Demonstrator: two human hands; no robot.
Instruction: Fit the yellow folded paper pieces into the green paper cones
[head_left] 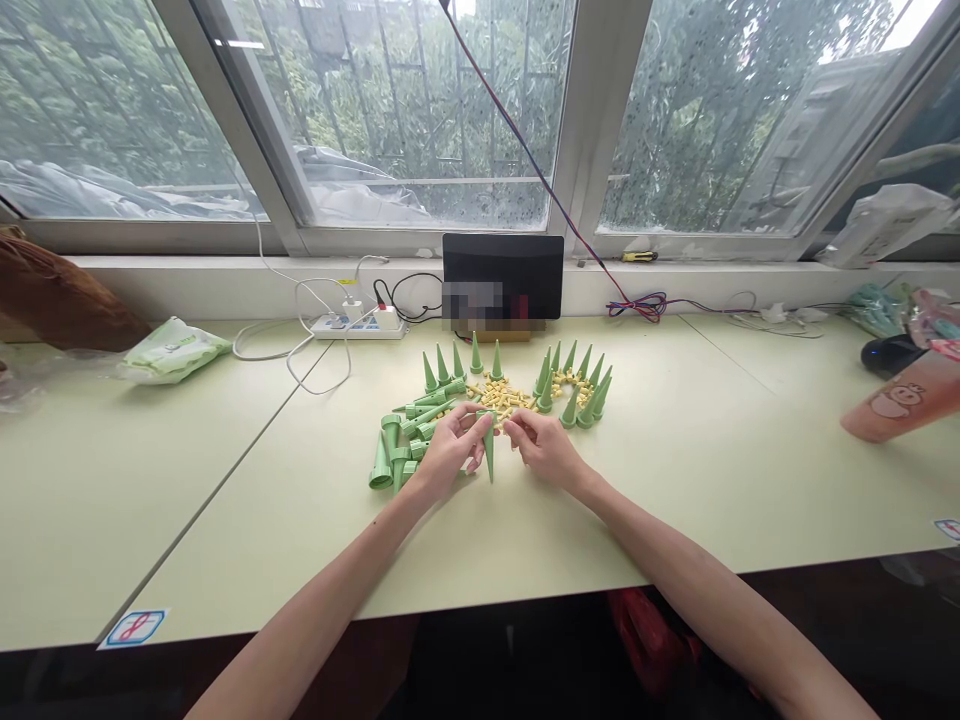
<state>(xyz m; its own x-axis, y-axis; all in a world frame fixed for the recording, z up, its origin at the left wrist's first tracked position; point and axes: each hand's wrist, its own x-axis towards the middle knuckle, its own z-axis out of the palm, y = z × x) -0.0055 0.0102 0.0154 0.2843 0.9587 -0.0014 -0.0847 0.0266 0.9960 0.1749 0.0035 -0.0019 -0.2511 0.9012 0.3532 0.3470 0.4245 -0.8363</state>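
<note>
My left hand [459, 444] grips a green plastic spike [490, 455], its tip pointing down toward the table. Beside it, my right hand [546, 446] has thumb and forefinger pinched together close to the spike's side; a small yellow piece seems to be between them, mostly hidden by the fingers. Behind both hands lies a pile of small yellow pieces [501, 395]. Several green spikes [388, 455] lie loose to the left of my left hand. More green cones [587, 402] stand point-up at the right of the pile, and others [475, 356] stand behind it.
A black screen [502, 275] stands at the back by the window. Left of it are a power strip [358, 326] with white cables and a green-white packet [176, 350]. A pink cup [900, 395] lies tilted at the right. Bundled wires [637, 305] rest by the sill.
</note>
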